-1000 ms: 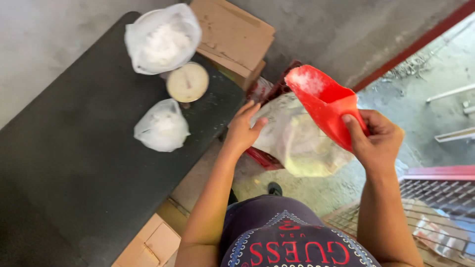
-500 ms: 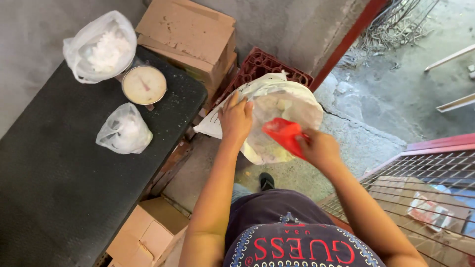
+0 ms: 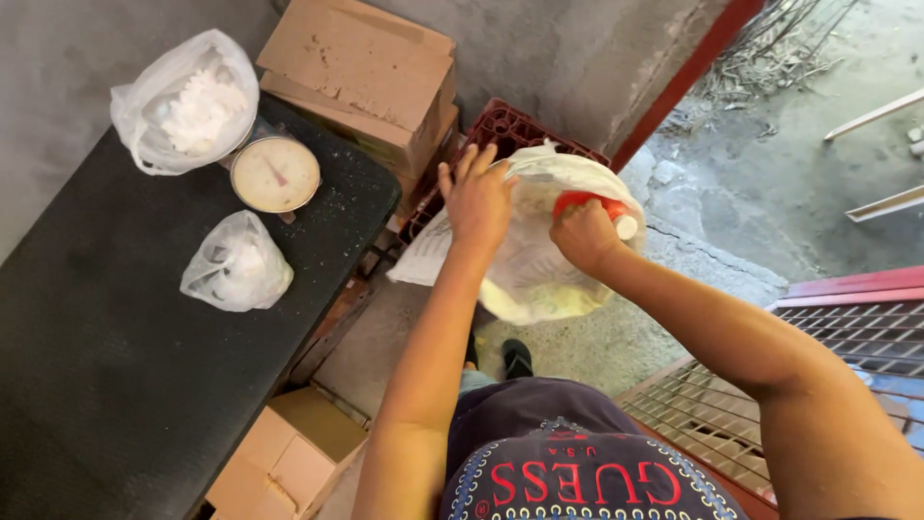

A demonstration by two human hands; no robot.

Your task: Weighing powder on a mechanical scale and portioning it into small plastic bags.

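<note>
Two hands at one sack [image 3: 539, 260], scoop [image 3: 587, 205] inside.
Right hand [image 3: 582, 236] is clamped on the red scoop, whose long axis points down into the sack mouth, away from the person. Left hand [image 3: 476, 197], fingers spread, holds the near-left rim open. Sack rests on a red crate [image 3: 500, 125], beside the black table [image 3: 115, 385].

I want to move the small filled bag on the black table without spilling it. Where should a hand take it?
Grip the small clear bag at its gathered top, coming from above: its white contents bulge low, and the loose plastic bunches upward.
</note>
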